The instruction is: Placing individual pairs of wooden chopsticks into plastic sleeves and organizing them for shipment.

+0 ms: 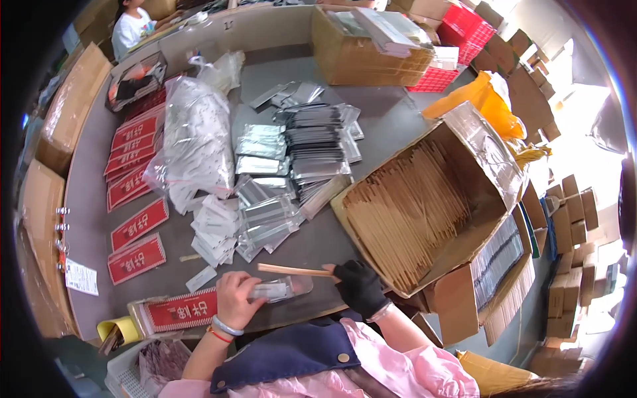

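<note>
Near the table's front edge, my left hand pinches a small clear plastic sleeve with something whitish inside. My right hand, in a black fingerless glove, grips the end of a thin, flat light-brown stick. The stick points left, just above the sleeve. To the right, a large open cardboard box holds many similar brown strips standing in rows. Beyond my left hand lie loose white slips and a spread of clear sleeves.
Stacked dark and silvery packets lie mid-table beside a plastic bag of white slips. Red printed packets line the left side. A carton stands at the back, an orange bag at the right. Another person sits far left.
</note>
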Tool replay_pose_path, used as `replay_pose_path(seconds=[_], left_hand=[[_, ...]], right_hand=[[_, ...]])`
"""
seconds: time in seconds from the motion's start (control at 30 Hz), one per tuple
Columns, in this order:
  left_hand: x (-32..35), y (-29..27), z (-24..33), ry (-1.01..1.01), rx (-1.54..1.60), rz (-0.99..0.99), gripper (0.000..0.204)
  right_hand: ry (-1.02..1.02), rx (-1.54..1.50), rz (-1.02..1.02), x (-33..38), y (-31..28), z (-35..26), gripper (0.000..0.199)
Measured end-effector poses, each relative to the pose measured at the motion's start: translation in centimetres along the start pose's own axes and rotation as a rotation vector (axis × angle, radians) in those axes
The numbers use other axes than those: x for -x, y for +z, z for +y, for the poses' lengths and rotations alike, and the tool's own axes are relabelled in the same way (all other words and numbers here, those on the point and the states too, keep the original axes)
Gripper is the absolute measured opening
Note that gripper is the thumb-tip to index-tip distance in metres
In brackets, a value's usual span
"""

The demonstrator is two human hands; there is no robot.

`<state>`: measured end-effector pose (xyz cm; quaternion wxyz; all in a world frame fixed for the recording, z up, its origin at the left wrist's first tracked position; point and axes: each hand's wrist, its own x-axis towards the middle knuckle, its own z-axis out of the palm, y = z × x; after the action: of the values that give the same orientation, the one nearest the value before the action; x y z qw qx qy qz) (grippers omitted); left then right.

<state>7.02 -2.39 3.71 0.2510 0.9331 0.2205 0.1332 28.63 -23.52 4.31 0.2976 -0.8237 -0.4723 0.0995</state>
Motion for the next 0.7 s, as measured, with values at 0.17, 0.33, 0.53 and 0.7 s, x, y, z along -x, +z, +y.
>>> replay_pose_path(seconds=[0.17,0.33,0.53,0.7], left_hand=[[4.2,-3.1,-2.9,-0.085,-0.123,-0.080,0.072],[5.3,-1.9,-3.7,-0.072,-0.049,-0.064,0.070],[4.0,-0.4,-1.6,-0.050,-0.123,-0.055,0.073],[2.9,0.8,-1.6,0.008,-0.073,-0.046,0.070]], right_hand=[[-0.220,0.051,-0.245,-1.7,2.3,-1.3,0.024],[-0.242,0.285,-0.379,-1.8,5.6,-1.3,0.022],[-0.263,0.071,-0.261,-2.9,8.3,-0.5,0.021],[0.043,-0.379,-0.252,-2.1,10.2,-5.3,0.025]])
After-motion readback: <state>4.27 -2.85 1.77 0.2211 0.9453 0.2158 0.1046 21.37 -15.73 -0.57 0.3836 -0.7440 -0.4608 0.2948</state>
